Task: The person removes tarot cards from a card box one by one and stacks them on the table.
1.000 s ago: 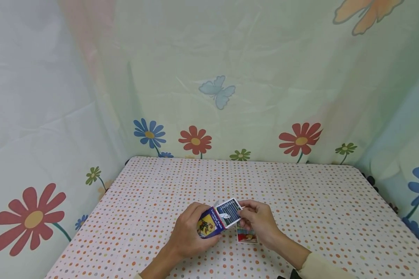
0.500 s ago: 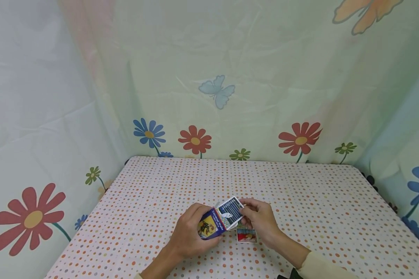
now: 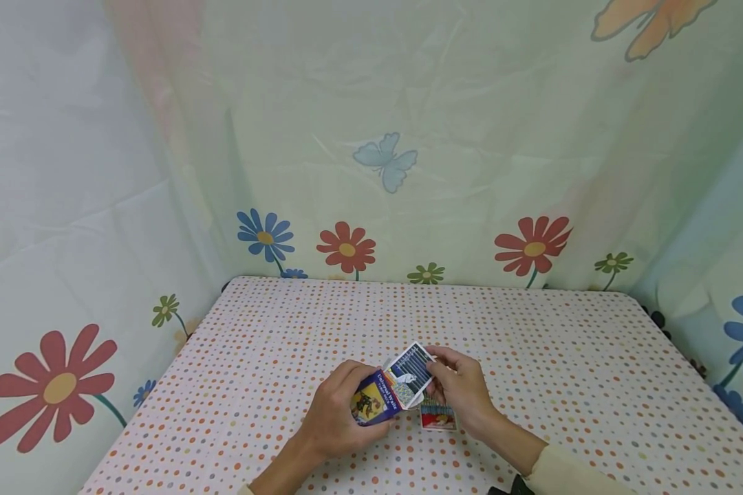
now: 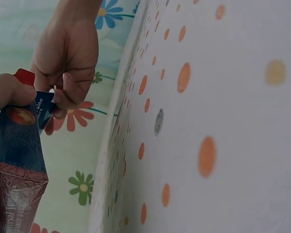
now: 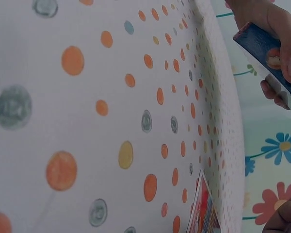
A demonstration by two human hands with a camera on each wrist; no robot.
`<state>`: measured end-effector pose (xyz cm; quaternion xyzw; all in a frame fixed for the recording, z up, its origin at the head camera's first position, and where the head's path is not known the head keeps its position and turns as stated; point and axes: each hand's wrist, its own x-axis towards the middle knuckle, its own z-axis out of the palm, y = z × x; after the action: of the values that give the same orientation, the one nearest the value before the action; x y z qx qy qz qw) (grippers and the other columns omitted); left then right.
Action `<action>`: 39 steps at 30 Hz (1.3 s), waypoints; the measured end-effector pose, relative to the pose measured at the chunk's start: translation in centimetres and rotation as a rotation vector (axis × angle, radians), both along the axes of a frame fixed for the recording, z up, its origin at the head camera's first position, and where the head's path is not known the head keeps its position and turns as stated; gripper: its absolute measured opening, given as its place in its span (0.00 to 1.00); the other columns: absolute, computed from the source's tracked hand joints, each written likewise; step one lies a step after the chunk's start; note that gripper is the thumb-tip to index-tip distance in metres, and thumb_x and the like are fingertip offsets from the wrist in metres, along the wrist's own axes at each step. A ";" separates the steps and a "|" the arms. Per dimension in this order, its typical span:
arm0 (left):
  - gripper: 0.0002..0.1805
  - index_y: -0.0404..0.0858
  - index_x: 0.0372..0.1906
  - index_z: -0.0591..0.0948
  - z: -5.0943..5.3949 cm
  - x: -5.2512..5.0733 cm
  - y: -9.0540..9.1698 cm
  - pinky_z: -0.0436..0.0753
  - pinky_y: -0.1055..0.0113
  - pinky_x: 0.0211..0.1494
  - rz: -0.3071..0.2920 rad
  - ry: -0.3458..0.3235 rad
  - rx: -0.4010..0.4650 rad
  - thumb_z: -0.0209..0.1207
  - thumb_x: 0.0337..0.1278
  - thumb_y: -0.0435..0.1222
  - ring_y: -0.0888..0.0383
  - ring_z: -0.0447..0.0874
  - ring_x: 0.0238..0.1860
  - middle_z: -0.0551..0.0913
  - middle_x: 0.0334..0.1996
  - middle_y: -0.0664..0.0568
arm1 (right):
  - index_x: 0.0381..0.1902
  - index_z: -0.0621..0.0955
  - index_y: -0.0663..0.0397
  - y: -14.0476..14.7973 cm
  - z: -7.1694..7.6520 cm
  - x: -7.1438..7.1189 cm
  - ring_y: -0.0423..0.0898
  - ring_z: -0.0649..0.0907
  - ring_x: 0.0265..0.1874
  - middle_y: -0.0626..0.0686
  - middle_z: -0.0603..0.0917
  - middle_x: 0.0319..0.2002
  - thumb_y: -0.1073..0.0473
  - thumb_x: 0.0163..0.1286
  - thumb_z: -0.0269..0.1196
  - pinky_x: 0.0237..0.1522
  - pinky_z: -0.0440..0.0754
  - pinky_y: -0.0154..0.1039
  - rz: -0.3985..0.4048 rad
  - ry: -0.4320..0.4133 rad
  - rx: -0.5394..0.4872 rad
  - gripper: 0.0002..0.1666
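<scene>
My left hand (image 3: 337, 411) grips a blue tarot box (image 3: 371, 400) tilted above the table, its printed front facing up and its opening toward the right. From that opening sticks out a card (image 3: 411, 371) with dark stripes and a white figure, more than half of its face showing. My right hand (image 3: 464, 386) pinches the card by its right edge. Below the right hand, partly covered by it, lies a colourful card or stack of cards (image 3: 438, 418). In the left wrist view the box's side (image 4: 20, 141) shows, with the left thumb pressing it.
A table with a dotted cloth (image 3: 322, 323) spreads around the hands. Behind it hangs a pale curtain (image 3: 458, 199) printed with flowers and butterflies, which also closes off both sides.
The striped card has slid farther out of the box, up and to the right, with my right hand moving along slightly. The left hand and box have barely moved.
</scene>
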<state>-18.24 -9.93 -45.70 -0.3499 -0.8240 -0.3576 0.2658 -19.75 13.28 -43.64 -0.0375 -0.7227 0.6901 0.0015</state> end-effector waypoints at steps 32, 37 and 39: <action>0.38 0.42 0.54 0.80 0.0 0.1 0.3 0.76 0.82 0.43 -0.019 0.038 -0.019 0.80 0.32 0.48 0.69 0.75 0.41 0.78 0.47 0.60 | 0.64 0.76 0.55 -0.6 0.0 0.7 0.45 0.79 0.25 0.58 0.78 0.37 0.70 0.66 0.65 0.23 0.76 0.34 0.056 0.065 -0.036 0.29; 0.37 0.42 0.55 0.79 0.0 0.1 0.2 0.77 0.81 0.43 -0.015 0.030 -0.040 0.80 0.35 0.50 0.69 0.75 0.41 0.78 0.47 0.59 | 0.68 0.74 0.54 -0.6 0.1 0.8 0.42 0.76 0.22 0.59 0.79 0.37 0.73 0.62 0.66 0.22 0.71 0.32 0.104 0.111 -0.024 0.35; 0.37 0.42 0.55 0.79 0.0 0.2 0.1 0.77 0.81 0.43 -0.013 0.026 -0.046 0.79 0.36 0.50 0.69 0.76 0.42 0.78 0.47 0.59 | 0.69 0.73 0.55 -0.5 0.2 0.9 0.41 0.74 0.21 0.59 0.78 0.36 0.74 0.62 0.66 0.22 0.71 0.32 0.121 0.132 -0.019 0.37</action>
<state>-18.08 -9.79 -45.70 -0.3661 -0.8261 -0.3357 0.2663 -18.85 12.76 -43.42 0.0518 -0.7153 0.6968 0.0070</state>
